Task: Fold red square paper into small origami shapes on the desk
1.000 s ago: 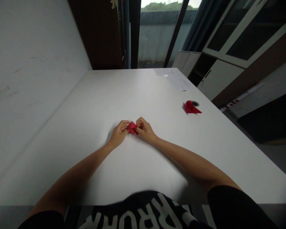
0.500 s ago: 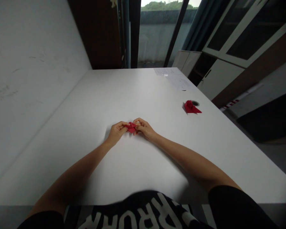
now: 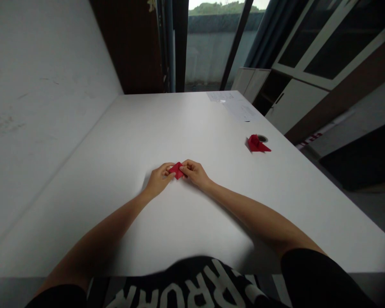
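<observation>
A small folded piece of red paper (image 3: 177, 170) lies at the middle of the white table (image 3: 122, 141), pinched from both sides. My left hand (image 3: 158, 179) grips its left edge with curled fingers. My right hand (image 3: 195, 173) holds its right edge, fingers closed over the fold. Both hands rest low on the tabletop, wrists toward me.
A second folded red paper shape (image 3: 257, 144) sits to the right beside a round cable hole (image 3: 262, 138). White sheets of paper (image 3: 235, 105) lie at the far right of the table. A white wall runs along the left; cabinets stand at the right.
The red paper has been turned and pressed between my fingers, now showing a pointed flap upward. Both hands stayed in nearly the same spot.
</observation>
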`<state>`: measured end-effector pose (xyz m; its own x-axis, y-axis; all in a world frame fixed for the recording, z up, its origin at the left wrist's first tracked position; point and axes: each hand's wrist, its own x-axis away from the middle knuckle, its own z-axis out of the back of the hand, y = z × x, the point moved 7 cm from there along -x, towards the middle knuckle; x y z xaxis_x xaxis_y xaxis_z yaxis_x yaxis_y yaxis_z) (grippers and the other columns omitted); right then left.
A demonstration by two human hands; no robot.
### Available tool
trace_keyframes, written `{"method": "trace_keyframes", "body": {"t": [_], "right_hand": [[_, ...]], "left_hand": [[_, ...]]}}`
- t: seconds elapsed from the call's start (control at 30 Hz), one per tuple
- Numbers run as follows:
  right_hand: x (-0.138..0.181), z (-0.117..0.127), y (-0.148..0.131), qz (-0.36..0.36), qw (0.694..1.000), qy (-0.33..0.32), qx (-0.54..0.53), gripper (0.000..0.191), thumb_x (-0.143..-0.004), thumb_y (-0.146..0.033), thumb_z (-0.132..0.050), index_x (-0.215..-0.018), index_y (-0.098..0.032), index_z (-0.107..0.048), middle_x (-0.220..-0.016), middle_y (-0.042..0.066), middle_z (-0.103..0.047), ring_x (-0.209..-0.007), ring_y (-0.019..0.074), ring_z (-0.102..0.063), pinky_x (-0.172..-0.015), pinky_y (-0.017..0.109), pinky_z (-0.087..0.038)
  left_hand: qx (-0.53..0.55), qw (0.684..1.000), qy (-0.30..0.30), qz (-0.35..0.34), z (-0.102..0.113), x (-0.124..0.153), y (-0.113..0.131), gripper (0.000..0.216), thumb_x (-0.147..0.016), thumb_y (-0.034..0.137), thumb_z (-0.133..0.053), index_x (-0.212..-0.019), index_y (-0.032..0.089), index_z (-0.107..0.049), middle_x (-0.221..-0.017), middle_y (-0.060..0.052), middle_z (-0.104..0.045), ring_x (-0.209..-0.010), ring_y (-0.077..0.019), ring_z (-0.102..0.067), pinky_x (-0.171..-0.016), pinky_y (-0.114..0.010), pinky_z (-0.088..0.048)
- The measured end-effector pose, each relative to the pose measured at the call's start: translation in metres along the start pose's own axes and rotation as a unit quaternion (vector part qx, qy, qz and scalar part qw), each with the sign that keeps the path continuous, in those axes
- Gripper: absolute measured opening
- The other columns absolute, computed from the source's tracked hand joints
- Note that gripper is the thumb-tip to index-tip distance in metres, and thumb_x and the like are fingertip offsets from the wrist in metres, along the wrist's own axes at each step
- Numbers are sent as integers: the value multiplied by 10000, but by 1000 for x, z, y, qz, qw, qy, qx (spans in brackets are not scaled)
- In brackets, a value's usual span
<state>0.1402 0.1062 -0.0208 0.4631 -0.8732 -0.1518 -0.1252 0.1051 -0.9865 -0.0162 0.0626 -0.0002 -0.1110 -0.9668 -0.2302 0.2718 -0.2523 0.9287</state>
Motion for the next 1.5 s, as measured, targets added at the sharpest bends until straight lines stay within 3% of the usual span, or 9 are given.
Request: {"method": "trace_keyframes", "body": {"t": [0.13, 0.23, 0.47, 0.6, 0.7, 0.9, 1.17, 1.33, 1.5], "right_hand": [[4, -3, -11, 21, 999, -1, 36, 287, -899, -462, -663, -875, -177, -633, -691, -13, -625, -620, 120, -541, -612, 258, -422], [6, -7, -11, 8, 997, -17, 75, 282, -889, -460, -664, -876, -181, -629, -705, -16, -623, -630, 121, -539, -611, 254, -418], [9, -11, -9, 5, 989, -42, 141, 299, -907, -467, -624, -814, -186, -579, -673, -28, -604, -595, 107, -499, -579, 236, -377], [12, -18, -8, -9, 981, -83, 174, 277, -921, -445, -599, -814, -190, -586, -626, -44, -574, -552, 102, -472, -537, 226, -348], [13, -17, -14, 18, 972, -65, 226, 217, -928, -398, -595, -865, -192, -615, -624, -50, -557, -555, 103, -463, -547, 228, -345], [13, -11, -33, 137, 926, 2, 351, 181, -969, -347, -588, -1022, -201, -681, -826, 17, -634, -714, 136, -538, -686, 261, -404], [19, -12, -46, 202, 848, 39, 488, 231, -992, -388, -567, -1068, -226, -715, -886, 57, -537, -798, 181, -498, -688, 291, -389], [20, -16, -49, 222, 864, 8, 451, 227, -1013, -358, -533, -1050, -220, -709, -873, 60, -555, -800, 184, -510, -707, 301, -408], [20, -18, -48, 230, 882, -19, 412, 215, -1020, -340, -515, -988, -210, -683, -855, 52, -593, -791, 175, -540, -734, 292, -423]], "left_hand": [[41, 998, -2, 37, -2, -1, -14, 177, -875, 352, -675, -915, 180, -663, -744, -1, -672, -651, -121, -598, -619, -236, -447], [58, 997, 26, 44, 2, -2, -16, 194, -877, 370, -671, -896, 180, -634, -713, 6, -666, -633, -120, -602, -609, -232, -438], [69, 996, 8, 51, -4, -3, -17, 217, -900, 391, -632, -862, 178, -623, -698, 10, -648, -626, -122, -604, -604, -236, -450], [19, 998, 57, 5, 7, -3, -7, 189, -923, 353, -601, -850, 187, -651, -751, 8, -629, -672, -123, -576, -627, -242, -447], [-75, 992, 91, -50, 15, -2, 7, 169, -922, 312, -621, -820, 196, -688, -758, 7, -593, -688, -124, -538, -641, -251, -427], [-172, 978, 74, -97, 12, 3, 23, 98, -924, 257, -639, -904, 212, -724, -789, 2, -586, -684, -123, -543, -644, -261, -433], [-262, 955, 51, -126, 5, 7, 31, 207, -994, 313, -542, -1027, 234, -731, -869, -29, -641, -757, -153, -581, -725, -285, -451], [-263, 955, 47, -130, 2, 10, 32, 226, -991, 318, -536, -1065, 275, -746, -932, -46, -683, -862, -185, -624, -818, -298, -461], [-253, 959, 45, -123, 2, 10, 32, 194, -974, 294, -559, -1035, 266, -741, -931, -42, -684, -822, -174, -613, -794, -291, -452]]}}
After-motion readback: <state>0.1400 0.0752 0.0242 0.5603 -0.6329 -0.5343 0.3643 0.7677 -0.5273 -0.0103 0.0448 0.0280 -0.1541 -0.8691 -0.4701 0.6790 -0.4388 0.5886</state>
